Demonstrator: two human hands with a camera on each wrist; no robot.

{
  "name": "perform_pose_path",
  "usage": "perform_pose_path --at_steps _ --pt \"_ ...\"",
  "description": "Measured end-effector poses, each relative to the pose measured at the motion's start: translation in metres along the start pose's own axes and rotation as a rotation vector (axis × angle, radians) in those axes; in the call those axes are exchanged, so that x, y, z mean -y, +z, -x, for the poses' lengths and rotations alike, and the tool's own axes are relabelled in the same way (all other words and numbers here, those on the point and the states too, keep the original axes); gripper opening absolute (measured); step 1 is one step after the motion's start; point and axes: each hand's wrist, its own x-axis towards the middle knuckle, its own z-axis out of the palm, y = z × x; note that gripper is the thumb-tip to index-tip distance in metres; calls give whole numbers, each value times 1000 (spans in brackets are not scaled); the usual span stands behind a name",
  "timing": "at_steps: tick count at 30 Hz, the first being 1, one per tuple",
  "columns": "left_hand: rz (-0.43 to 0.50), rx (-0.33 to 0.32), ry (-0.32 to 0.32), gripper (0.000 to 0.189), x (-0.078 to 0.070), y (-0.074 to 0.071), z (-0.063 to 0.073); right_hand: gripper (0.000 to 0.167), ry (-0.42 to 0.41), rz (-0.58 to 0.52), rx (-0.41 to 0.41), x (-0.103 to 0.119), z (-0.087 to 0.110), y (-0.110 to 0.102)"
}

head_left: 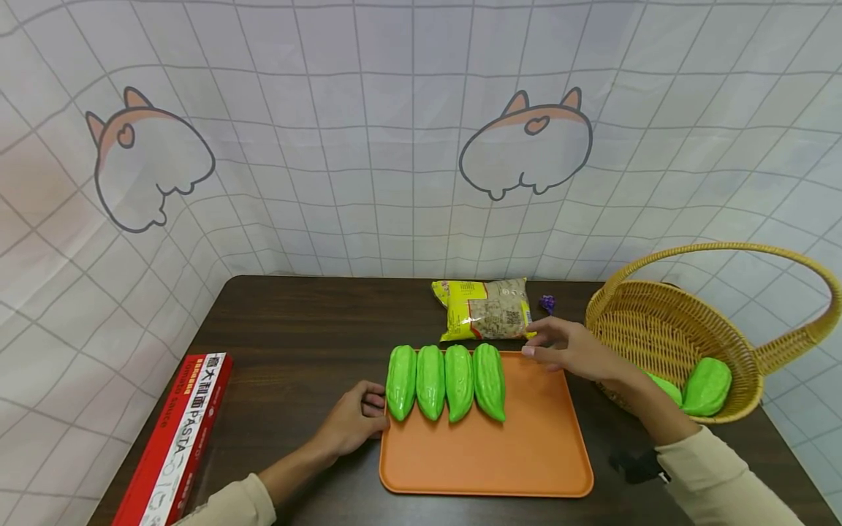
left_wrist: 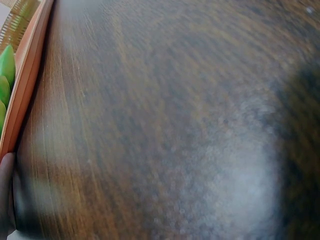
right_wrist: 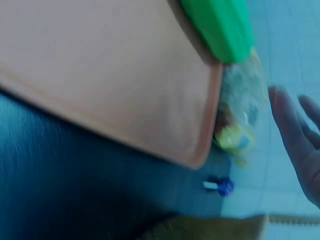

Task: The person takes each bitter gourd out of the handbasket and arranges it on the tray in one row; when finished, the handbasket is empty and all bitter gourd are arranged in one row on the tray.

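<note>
On an orange tray [head_left: 487, 460], several bright green, ridged, elongated imitation fruits or vegetables [head_left: 460, 383] lie side by side along the far left part. My left hand [head_left: 351, 420] is at the tray's left edge, its fingers curled and its thumb against the rim. In the left wrist view, only one finger [left_wrist: 6, 180] shows, touching the tray's outer side. Above the tray's far right corner is my right hand [head_left: 569, 351], fingers extended and holding nothing. At the right, a wicker basket [head_left: 658, 321] contains more green pieces [head_left: 707, 387].
Behind the tray lies a yellow, partly see-through food packet [head_left: 487, 310], with a small purple-wrapped lollipop [head_left: 547, 303] beside it. A long red pasta box [head_left: 174, 438] lies at the left. Near my right sleeve is a small black object [head_left: 636, 466]. A tile-patterned curtain [head_left: 342, 183] surrounds the dark table.
</note>
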Motion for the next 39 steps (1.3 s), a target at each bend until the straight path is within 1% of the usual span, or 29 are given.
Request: perform_pose_path --at_steps 5,9,12,17,22,28,35,39 --pt "7 5 2 55 0 1 0 57 -6 17 41 -2 15 -27" --pt "2 5 6 55 -1 1 0 51 -12 51 56 -6 30 -49" --pt "-1 6 17 55 -1 1 -1 48 -17 73 66 -13 41 -66" --pt "-5 6 27 55 0 1 -2 50 12 116 64 -31 53 -94" --pt "-2 4 29 55 0 1 -2 56 93 160 68 -51 56 -118" --pt "3 4 29 54 1 1 -2 65 191 174 101 -70 56 -141" --pt "7 1 14 54 2 1 -2 76 292 346 89 -83 58 -156" --pt "5 1 13 54 1 1 -2 80 329 386 92 -89 60 -160"
